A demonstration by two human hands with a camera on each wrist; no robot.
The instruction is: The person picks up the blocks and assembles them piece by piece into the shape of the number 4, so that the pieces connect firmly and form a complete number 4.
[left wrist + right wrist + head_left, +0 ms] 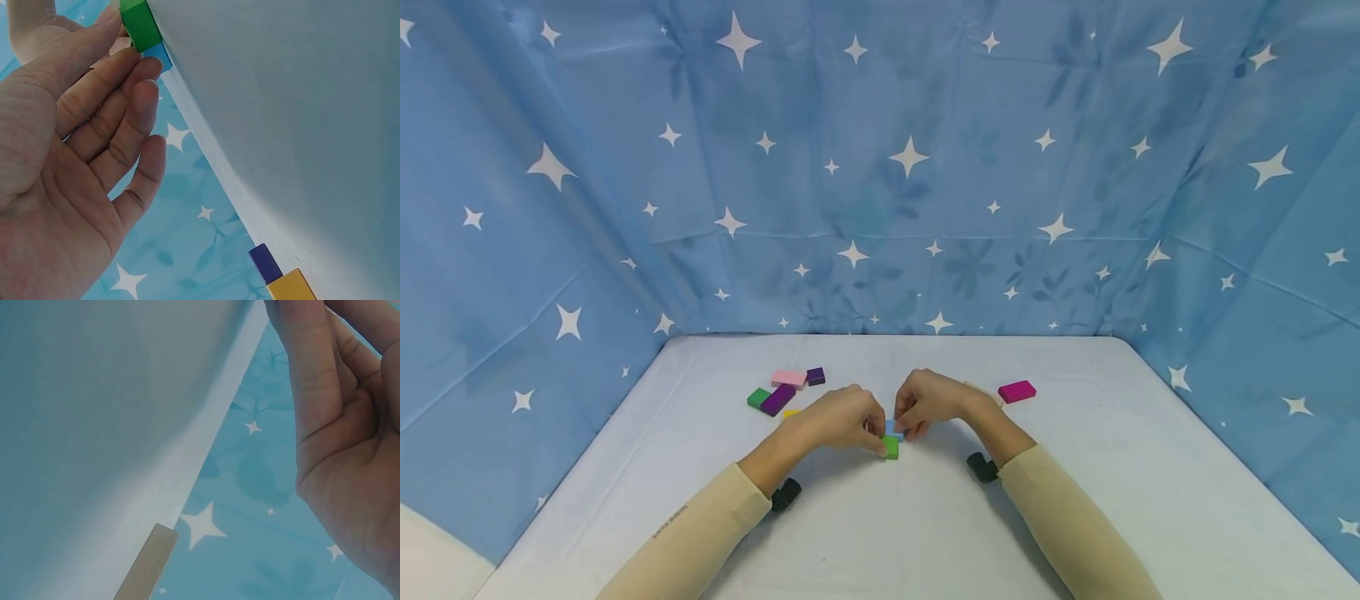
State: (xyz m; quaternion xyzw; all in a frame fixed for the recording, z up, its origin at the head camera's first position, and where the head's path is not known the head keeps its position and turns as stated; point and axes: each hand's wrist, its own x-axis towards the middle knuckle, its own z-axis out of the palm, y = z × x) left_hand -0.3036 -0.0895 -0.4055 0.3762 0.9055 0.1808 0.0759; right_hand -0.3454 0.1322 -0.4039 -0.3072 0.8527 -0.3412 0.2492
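Near the middle of the white table, a light green block [891, 447] is pinched between thumb and finger of my left hand [848, 418]. Just behind it lies a light blue block [895, 430], with the fingertips of my right hand [928, 402] holding its right side. In the left wrist view the green block [140, 25] is at the thumb and fingertip of my left hand [81, 131], and the blue block [159, 56] shows beyond it. The right wrist view shows my right hand [350, 425] with its fingertips out of frame.
Left on the table [880, 533] are pink [789, 379], dark purple [816, 377], purple [778, 400], green [757, 398] and yellow [792, 412] blocks. A magenta block [1017, 392] lies right, beside a partly hidden wooden one [147, 562]. Black objects [786, 494] show by both wrists.
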